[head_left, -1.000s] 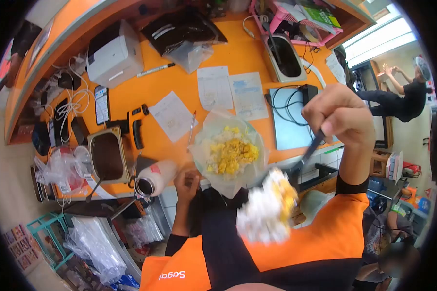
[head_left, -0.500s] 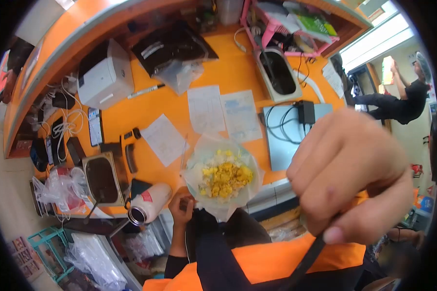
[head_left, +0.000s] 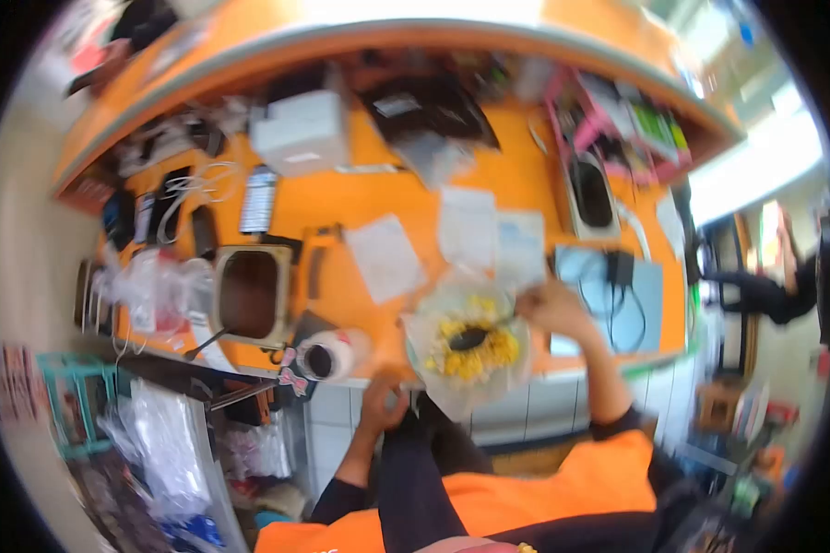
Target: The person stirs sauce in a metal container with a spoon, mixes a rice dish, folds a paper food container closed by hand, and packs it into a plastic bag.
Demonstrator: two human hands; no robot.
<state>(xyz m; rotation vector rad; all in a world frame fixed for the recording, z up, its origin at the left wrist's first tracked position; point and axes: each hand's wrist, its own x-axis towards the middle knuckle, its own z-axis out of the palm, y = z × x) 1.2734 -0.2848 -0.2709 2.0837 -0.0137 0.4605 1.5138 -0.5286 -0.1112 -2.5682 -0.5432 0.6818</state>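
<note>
My right hand (head_left: 555, 311) is closed around the handle of a dark spoon (head_left: 468, 339). The spoon's bowl rests at the yellow food and rice (head_left: 485, 361), which lies on a paper-lined plate or bowl (head_left: 459, 394) by the table's front edge. My left hand (head_left: 385, 405) hangs at that edge, left of the food, with its fingers curled; blur hides whether anything is in them. A pale bottle (head_left: 349, 350) with an open dark mouth tilts just left of this hand. At the bottom edge, a bit of yellow food (head_left: 526, 548) shows near my mouth.
Paper sheets (head_left: 385, 258) lie behind the food. To the right is a laptop (head_left: 650, 313) with a black cable and adapter. Metal containers (head_left: 254, 293), a phone (head_left: 259, 200) and a white printer-like box (head_left: 302, 134) stand left. Another person (head_left: 784, 286) is at far right.
My right hand has dropped from close to the camera down to the plate, with the spoon now at the food. The view has shifted and blurred; my left hand stays by the table edge.
</note>
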